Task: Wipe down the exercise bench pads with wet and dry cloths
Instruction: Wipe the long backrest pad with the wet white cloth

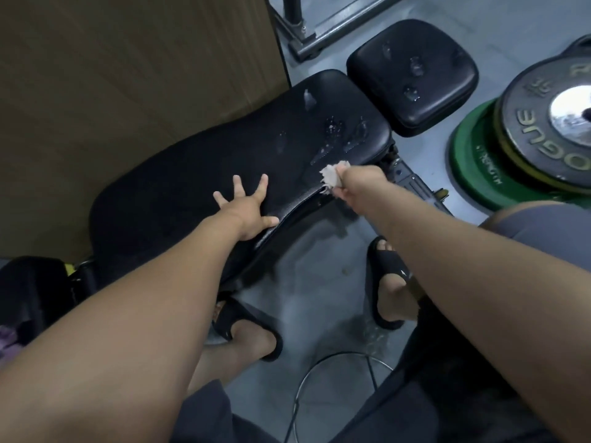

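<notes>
The long black bench pad runs from lower left to upper right, with water puddles near its far end. A smaller black seat pad, also wet, lies beyond it. My left hand rests flat on the long pad near its front edge, fingers spread. My right hand grips a crumpled pale cloth at the pad's right edge, just below the puddles.
A brown board stands behind the bench at left. Stacked weight plates, green underneath, lie on the floor at right. A metal frame sits at the top. My sandalled feet and a round metal stool ring are below.
</notes>
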A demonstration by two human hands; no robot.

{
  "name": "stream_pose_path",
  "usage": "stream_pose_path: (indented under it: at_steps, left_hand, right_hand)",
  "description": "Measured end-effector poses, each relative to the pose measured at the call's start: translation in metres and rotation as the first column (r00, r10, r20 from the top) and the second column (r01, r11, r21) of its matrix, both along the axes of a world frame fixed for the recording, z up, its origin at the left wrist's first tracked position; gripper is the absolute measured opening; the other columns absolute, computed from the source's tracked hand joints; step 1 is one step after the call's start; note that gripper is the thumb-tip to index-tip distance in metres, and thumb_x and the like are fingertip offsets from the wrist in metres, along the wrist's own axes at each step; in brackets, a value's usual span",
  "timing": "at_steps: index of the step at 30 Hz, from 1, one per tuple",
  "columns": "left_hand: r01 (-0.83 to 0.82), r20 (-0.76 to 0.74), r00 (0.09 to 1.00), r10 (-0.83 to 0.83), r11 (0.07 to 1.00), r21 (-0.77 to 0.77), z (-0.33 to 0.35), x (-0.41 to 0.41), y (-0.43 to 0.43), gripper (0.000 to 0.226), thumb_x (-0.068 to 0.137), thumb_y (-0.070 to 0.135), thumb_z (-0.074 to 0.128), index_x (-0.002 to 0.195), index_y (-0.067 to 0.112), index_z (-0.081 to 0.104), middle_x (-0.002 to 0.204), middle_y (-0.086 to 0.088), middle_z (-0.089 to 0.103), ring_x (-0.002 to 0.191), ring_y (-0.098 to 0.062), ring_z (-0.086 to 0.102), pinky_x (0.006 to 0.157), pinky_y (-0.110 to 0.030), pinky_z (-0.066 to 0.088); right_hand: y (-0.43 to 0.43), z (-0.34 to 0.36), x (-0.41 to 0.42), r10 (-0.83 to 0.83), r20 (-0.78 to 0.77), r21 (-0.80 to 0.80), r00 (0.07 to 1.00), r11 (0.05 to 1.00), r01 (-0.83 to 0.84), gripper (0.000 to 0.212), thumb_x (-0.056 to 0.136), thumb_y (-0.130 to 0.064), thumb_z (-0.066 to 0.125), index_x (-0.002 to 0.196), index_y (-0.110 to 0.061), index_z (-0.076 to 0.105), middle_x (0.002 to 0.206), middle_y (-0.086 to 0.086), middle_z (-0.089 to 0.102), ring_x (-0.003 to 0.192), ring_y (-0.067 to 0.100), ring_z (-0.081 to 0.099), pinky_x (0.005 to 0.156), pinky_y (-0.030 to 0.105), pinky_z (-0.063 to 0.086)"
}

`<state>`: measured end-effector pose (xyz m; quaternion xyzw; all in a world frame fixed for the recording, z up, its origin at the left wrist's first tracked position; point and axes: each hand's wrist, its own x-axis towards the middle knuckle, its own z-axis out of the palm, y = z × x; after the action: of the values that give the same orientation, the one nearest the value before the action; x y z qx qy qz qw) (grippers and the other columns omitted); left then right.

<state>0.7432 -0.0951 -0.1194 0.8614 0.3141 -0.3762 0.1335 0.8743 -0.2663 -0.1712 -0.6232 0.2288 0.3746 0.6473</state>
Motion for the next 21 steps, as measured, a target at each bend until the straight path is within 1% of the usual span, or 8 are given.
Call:
stream_pose_path:
  at_steps: [2,4,7,9,11,12,17,21]
  left_hand:
    - [-0.011,0.014,1.0,0.011,1.0,-0.005,-0.002,0.001,0.0,0.095,0.099,0.053,0.058,0.151,0.056,-0.021,0.163,-0.004,-0.036,0.147,-0.055,-0.021,0.12,-0.069,0.014]
    - [-0.021,0.019,1.0,0.021,1.0,-0.008,-0.002,0.001,0.001,0.094,0.099,0.051,0.058,0.152,0.056,-0.02,0.163,-0.003,-0.036,0.147,-0.055,-0.022,0.12,-0.067,0.016]
    - [-0.036,0.025,0.999,0.036,0.999,-0.024,-0.005,0.0,0.0,0.094,0.1,0.049,0.058,0.151,0.057,-0.02,0.162,-0.001,-0.038,0.147,-0.052,-0.025,0.12,-0.068,0.016]
    - [-0.04,0.039,0.998,0.041,0.999,-0.037,-0.007,-0.001,0.002,0.094,0.099,0.048,0.06,0.15,0.06,-0.019,0.162,0.001,-0.039,0.147,-0.051,-0.027,0.118,-0.071,0.015]
    - [-0.052,0.043,0.998,0.054,0.998,-0.048,-0.007,0.0,0.004,0.095,0.099,0.047,0.061,0.15,0.06,-0.018,0.162,0.001,-0.038,0.146,-0.051,-0.028,0.119,-0.07,0.014]
    - [-0.057,0.046,0.997,0.06,0.997,-0.052,-0.006,0.001,0.004,0.096,0.099,0.046,0.062,0.151,0.059,-0.017,0.162,0.001,-0.038,0.146,-0.051,-0.028,0.12,-0.068,0.013]
    - [-0.066,0.052,0.996,0.07,0.996,-0.066,-0.005,0.003,0.004,0.096,0.098,0.044,0.063,0.152,0.058,-0.016,0.162,0.001,-0.038,0.145,-0.052,-0.029,0.12,-0.063,0.012]
    - [-0.067,0.046,0.996,0.07,0.996,-0.063,-0.007,0.003,0.004,0.097,0.098,0.043,0.063,0.152,0.059,-0.016,0.161,0.002,-0.039,0.145,-0.052,-0.029,0.12,-0.064,0.012]
  right_hand:
    - [-0.005,-0.001,0.01,0.052,0.0,0.017,0.999,0.998,-0.052,0.038,0.101,-0.011,0.057,0.137,0.0,0.053,0.139,0.018,0.059,0.102,0.021,0.068,0.069,0.022,0.06]
    - [-0.004,-0.005,0.009,0.101,0.028,-0.027,0.995,0.995,-0.1,0.039,0.101,-0.013,0.056,0.137,0.0,0.054,0.138,0.018,0.06,0.117,0.028,0.067,0.077,0.026,0.062]
    - [0.003,-0.017,-0.011,0.07,0.129,-0.153,0.989,0.987,-0.049,0.033,0.097,-0.028,0.064,0.12,-0.005,0.067,0.12,0.006,0.072,0.109,0.027,0.071,0.096,0.039,0.058]
    - [0.009,-0.021,-0.032,0.013,0.143,-0.11,0.99,0.994,0.003,0.023,0.098,-0.025,0.066,0.115,-0.012,0.07,0.115,-0.007,0.074,0.106,0.015,0.07,0.099,0.022,0.052]
    - [0.016,-0.022,-0.044,0.022,0.115,-0.031,0.993,0.999,-0.019,0.019,0.101,-0.02,0.061,0.116,-0.011,0.068,0.111,-0.007,0.072,0.096,0.009,0.068,0.075,-0.001,0.043]
    - [0.017,-0.021,-0.044,0.021,0.087,0.012,0.996,1.0,-0.022,0.018,0.102,-0.017,0.058,0.116,-0.009,0.066,0.11,-0.006,0.071,0.089,0.007,0.067,0.066,-0.003,0.041]
    - [-0.008,-0.009,-0.005,-0.064,-0.019,0.069,0.998,0.995,0.066,0.016,0.096,-0.018,0.071,0.098,-0.003,0.065,0.101,0.004,0.069,0.077,0.014,0.068,0.057,0.022,0.058]
    - [-0.009,-0.023,-0.006,-0.075,0.164,-0.097,0.984,0.991,0.092,0.017,0.092,-0.032,0.073,0.098,-0.016,0.073,0.095,-0.01,0.072,0.084,0.014,0.073,0.08,0.035,0.063]
